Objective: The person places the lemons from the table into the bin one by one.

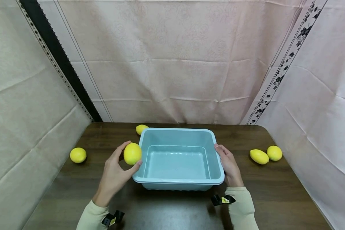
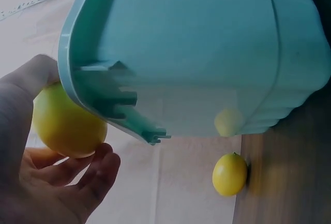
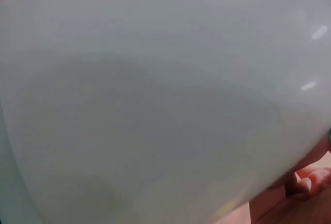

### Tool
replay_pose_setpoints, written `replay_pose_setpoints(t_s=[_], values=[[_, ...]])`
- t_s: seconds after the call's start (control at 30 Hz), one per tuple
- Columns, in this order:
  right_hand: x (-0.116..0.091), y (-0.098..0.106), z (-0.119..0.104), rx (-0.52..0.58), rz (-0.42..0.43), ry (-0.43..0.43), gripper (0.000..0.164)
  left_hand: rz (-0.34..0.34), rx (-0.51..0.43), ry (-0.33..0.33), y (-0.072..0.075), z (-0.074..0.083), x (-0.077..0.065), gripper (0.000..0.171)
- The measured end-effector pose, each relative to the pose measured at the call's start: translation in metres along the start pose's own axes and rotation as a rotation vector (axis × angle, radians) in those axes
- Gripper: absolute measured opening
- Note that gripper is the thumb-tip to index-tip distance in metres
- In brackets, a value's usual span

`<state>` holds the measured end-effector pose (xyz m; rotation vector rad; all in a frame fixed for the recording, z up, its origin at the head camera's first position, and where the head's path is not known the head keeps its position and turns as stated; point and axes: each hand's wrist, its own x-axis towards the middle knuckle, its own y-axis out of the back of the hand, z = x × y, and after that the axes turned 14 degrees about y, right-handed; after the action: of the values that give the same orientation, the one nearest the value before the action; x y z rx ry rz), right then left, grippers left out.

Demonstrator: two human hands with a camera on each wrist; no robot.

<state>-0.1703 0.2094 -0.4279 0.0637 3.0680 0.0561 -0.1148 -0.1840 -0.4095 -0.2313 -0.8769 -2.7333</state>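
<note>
A light blue plastic basin (image 1: 176,161) is at the middle of the wooden table, its inside bare in the head view. My left hand (image 1: 116,174) holds a yellow lemon (image 1: 132,154) between thumb and fingers, right beside the basin's left rim. In the left wrist view that lemon (image 2: 67,123) overlaps the rim's underside. On the opposite side, my right hand (image 1: 229,164) grips the basin's right rim, thumb on top and the other fingers mostly hidden below. The basin's wall (image 3: 155,105) fills most of the right wrist view, with some fingers (image 3: 310,182) at its lower right corner.
Another lemon (image 1: 78,155) lies at the table's left edge. One more lemon (image 1: 141,129) sits behind the basin's far left corner. Two lemons (image 1: 259,156) lie together on the right. Pale cloth (image 1: 172,80) hangs behind the table (image 1: 172,210) and along both sides.
</note>
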Motion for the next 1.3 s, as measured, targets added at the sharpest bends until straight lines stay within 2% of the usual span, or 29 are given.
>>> replay_pose_setpoints(t_s=[0.37,0.67,0.93,1.3], values=[[-0.001,0.001,0.0,-0.011,-0.001,0.013,0.055,-0.078,-0.029,-0.099,-0.006,0.005,0.007,0.081],[-0.001,0.0,0.001,-0.015,-0.001,0.011,0.054,-0.086,-0.008,-0.128,-0.014,0.001,0.012,0.078],[0.0,0.001,-0.001,-0.008,-0.013,0.023,0.055,-0.107,0.041,-0.183,-0.018,0.006,0.018,0.079],[0.0,0.001,0.0,0.001,-0.004,0.008,0.054,-0.171,0.107,-0.147,-0.02,0.013,0.019,0.082]])
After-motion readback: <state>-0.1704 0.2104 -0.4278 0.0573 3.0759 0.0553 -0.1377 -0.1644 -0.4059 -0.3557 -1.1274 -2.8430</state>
